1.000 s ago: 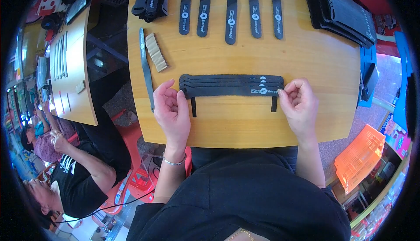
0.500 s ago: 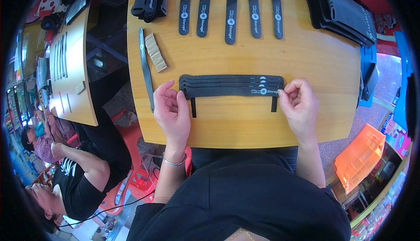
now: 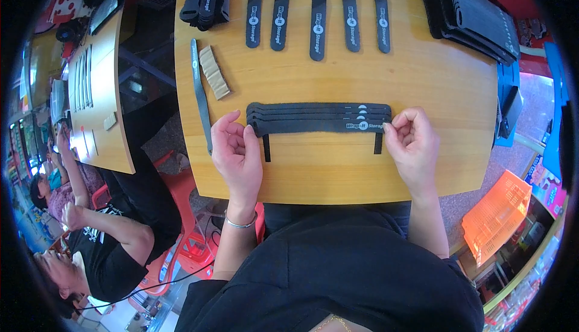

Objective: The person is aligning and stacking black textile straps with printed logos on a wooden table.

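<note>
The straps (image 3: 307, 118) are lying crosswise on the near half of the table (image 3: 338, 178), overlapping like steps, their pale marks showing toward the right end. The left hand (image 3: 236, 156) is pinching their near left corner between thumb and forefinger, its other fingers curling loosely. The right hand (image 3: 415, 146) is pinching the right end in the same way. Two dark strips, a left one (image 3: 267, 150) and a right one (image 3: 377, 145), are poking out from under the near edge. To the left, a single strap (image 3: 201, 94) is lying beside a tan card (image 3: 214, 72). On the far side, five straps are forming a row (image 3: 318, 27) between a bundle (image 3: 207, 0) at left and a dark pile (image 3: 473, 18) at right. An orange basket (image 3: 499, 211) is resting beyond the table's right edge. At left, a co-worker (image 3: 114, 262) in black is sitting with one forearm raised.
</note>
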A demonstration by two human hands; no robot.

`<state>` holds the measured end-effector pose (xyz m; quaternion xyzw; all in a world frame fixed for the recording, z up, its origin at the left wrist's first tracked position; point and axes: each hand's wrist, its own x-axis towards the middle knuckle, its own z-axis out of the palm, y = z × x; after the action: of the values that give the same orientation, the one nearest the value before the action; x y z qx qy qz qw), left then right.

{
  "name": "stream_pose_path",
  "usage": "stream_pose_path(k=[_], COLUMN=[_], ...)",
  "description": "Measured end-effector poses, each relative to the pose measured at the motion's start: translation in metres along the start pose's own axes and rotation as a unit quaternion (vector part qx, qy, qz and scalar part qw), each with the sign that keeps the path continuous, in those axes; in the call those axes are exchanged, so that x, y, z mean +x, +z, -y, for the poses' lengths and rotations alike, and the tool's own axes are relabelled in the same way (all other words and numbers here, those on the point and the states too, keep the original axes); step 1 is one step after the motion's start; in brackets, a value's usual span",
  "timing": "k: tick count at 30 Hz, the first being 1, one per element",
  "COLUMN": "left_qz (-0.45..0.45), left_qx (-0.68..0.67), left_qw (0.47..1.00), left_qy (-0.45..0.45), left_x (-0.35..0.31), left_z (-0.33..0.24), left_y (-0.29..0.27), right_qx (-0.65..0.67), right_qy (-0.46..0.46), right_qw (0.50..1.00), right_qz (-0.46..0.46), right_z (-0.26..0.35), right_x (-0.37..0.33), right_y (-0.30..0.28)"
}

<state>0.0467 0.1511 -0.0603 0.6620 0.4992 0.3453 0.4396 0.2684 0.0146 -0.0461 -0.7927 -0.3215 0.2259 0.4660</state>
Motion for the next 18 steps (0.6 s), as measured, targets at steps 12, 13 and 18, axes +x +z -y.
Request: stream_pose_path(k=[12, 13, 18], left_qz=[-0.010, -0.016, 0.000], left_qx=[-0.003, -0.009, -0.004], left_qw=[1.000, 1.000, 1.000], left_qy=[-0.011, -0.004, -0.002], left_x=[-0.0001, 0.0004, -0.0009], left_z=[-0.0030, -0.0027, -0.0012], left_y=[0.0023, 0.0026, -0.0004], right_qx=[0.020, 0.019, 0.014], right_qy=[0.024, 0.032, 0.013], right_qw=[1.000, 0.999, 1.000], right_qz=[0.003, -0.004, 0.002], right_z=[0.0001, 0.0017, 0.0024], right_x=[-0.0017, -0.0018, -0.0006], right_y=[0.0011, 0.0006, 0.0006])
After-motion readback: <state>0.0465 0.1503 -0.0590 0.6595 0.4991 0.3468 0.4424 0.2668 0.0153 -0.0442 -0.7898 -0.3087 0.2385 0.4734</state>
